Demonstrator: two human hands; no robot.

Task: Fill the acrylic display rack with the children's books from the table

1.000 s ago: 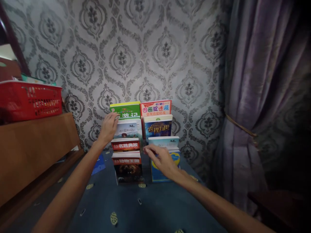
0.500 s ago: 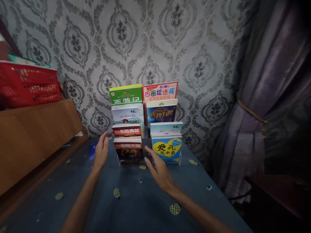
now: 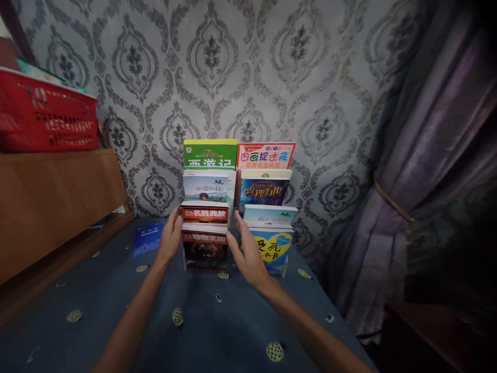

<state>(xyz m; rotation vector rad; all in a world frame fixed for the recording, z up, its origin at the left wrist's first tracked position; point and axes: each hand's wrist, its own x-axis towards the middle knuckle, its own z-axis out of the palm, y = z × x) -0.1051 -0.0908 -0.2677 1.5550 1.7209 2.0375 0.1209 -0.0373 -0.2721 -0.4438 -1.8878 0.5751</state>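
Note:
Two columns of upright books stand in a clear tiered holder (image 3: pixel 284 270). My left hand (image 3: pixel 171 237) is at the left edge of the left column, beside the red-topped book (image 3: pixel 205 214) and the dark animal book (image 3: pixel 205 255). Its fingers are stretched out. My right hand (image 3: pixel 249 254) reaches between the columns, fingers extended and thumb apart, at the right edge of these books. It partly covers the blue book with a yellow heart (image 3: pixel 285 248). Whether either hand touches the books, I cannot tell. Behind rise a pale blue book (image 3: pixel 205 185) and a green book (image 3: pixel 209 153).
The right column also holds a pink book (image 3: pixel 266 154) and a dark blue book (image 3: pixel 264 191). A blue booklet (image 3: pixel 146 238) lies flat on the dark patterned cloth (image 3: pixel 194 342). At left, a red basket (image 3: pixel 58 122) sits on a wooden cabinet (image 3: pixel 58 197). A curtain (image 3: pixel 399 217) hangs at right.
Both hands have moved forward to the two sides of the left column. The view has shifted slightly, and more of the blue booklet shows.

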